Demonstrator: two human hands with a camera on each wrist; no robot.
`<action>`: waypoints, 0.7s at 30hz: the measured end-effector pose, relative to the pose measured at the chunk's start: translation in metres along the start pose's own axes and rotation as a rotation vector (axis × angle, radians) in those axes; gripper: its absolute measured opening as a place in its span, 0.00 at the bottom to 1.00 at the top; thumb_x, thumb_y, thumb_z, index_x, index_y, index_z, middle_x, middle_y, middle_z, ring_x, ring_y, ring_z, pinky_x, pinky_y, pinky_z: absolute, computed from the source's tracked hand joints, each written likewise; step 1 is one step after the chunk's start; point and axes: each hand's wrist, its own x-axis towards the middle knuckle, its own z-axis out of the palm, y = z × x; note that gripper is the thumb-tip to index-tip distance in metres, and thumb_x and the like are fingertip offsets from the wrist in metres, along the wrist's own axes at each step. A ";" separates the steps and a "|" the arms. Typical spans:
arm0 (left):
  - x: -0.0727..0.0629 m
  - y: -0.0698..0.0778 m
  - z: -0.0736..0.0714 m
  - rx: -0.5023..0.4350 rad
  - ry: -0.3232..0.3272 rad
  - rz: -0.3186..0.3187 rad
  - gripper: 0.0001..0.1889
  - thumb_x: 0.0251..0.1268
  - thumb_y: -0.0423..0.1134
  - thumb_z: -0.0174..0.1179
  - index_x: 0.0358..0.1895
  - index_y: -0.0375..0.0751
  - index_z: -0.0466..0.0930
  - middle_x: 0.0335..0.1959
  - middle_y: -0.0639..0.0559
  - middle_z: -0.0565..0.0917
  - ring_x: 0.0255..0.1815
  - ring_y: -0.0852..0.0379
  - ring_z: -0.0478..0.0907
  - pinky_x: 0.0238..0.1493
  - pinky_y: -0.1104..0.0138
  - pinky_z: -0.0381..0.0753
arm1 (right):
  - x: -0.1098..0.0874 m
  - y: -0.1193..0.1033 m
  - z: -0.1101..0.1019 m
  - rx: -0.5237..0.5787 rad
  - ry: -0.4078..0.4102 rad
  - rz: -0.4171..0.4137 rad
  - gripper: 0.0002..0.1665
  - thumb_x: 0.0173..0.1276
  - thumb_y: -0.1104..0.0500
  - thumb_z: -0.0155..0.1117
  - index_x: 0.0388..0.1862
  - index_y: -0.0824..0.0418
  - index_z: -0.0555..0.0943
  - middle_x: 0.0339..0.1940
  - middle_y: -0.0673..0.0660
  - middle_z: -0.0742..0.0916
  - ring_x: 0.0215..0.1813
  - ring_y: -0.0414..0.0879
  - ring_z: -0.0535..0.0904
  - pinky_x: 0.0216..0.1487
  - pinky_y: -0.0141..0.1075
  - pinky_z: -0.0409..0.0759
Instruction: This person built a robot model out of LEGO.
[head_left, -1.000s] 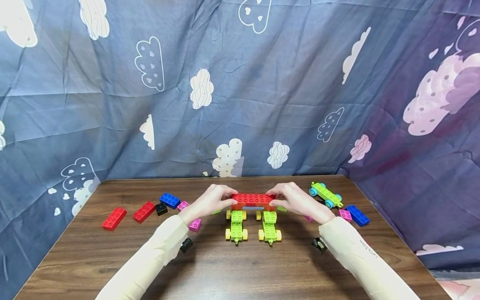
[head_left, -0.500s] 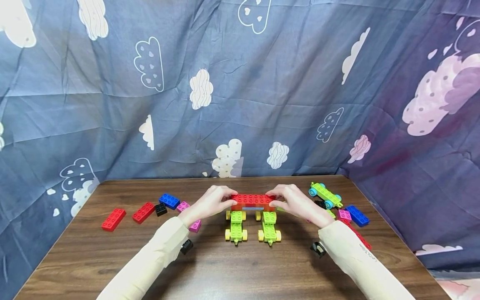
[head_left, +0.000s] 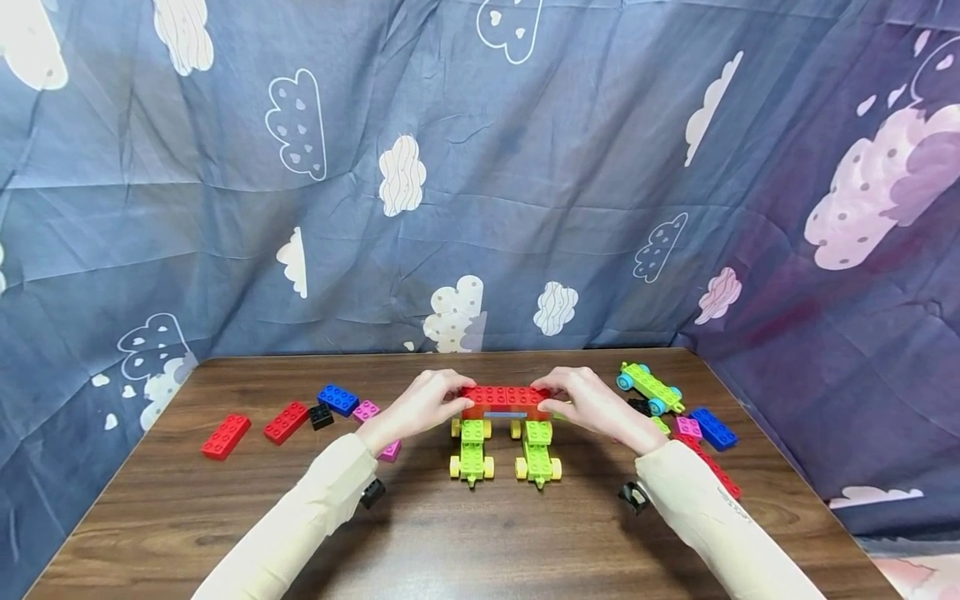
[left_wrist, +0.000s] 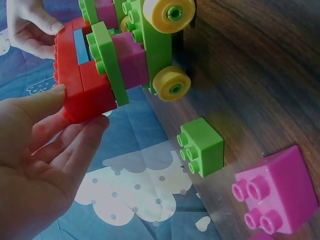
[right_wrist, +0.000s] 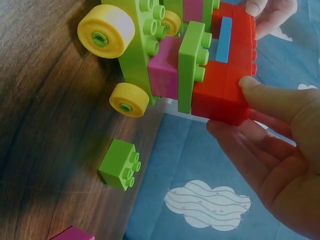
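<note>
A bridge of joined red bricks (head_left: pixel 506 398) spans two lime-green wheeled bases, the left base (head_left: pixel 472 457) and the right base (head_left: pixel 537 457), both on yellow wheels. My left hand (head_left: pixel 423 402) pinches the bridge's left end between thumb and fingers. At the opposite end, my right hand (head_left: pixel 592 406) grips it the same way. Each wrist view shows a pink brick (left_wrist: pixel 131 60) on a base, with a green brick (right_wrist: pixel 189 67) between it and the red. A blue piece (left_wrist: pixel 81 46) sits in the middle of the red bridge.
Left on the wooden table (head_left: pixel 480 550) lie two red bricks (head_left: pixel 227 437), a blue brick (head_left: pixel 338 399), a black brick (head_left: pixel 321 416) and pink bricks (head_left: pixel 366 411). Right are a green base with blue wheels (head_left: pixel 651 388), another blue brick (head_left: pixel 713 428) and red bricks (head_left: pixel 712 468).
Both hands keep their hold on the red bridge, which stays in place. The right sleeve has shifted slightly, uncovering red bricks at the right of the table.
</note>
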 end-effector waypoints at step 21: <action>0.002 -0.005 -0.004 -0.062 -0.073 -0.071 0.18 0.67 0.40 0.64 0.56 0.34 0.82 0.51 0.42 0.87 0.47 0.52 0.85 0.52 0.59 0.84 | 0.002 0.003 -0.005 0.040 -0.056 0.021 0.17 0.68 0.57 0.67 0.53 0.61 0.84 0.47 0.55 0.89 0.46 0.45 0.84 0.48 0.44 0.84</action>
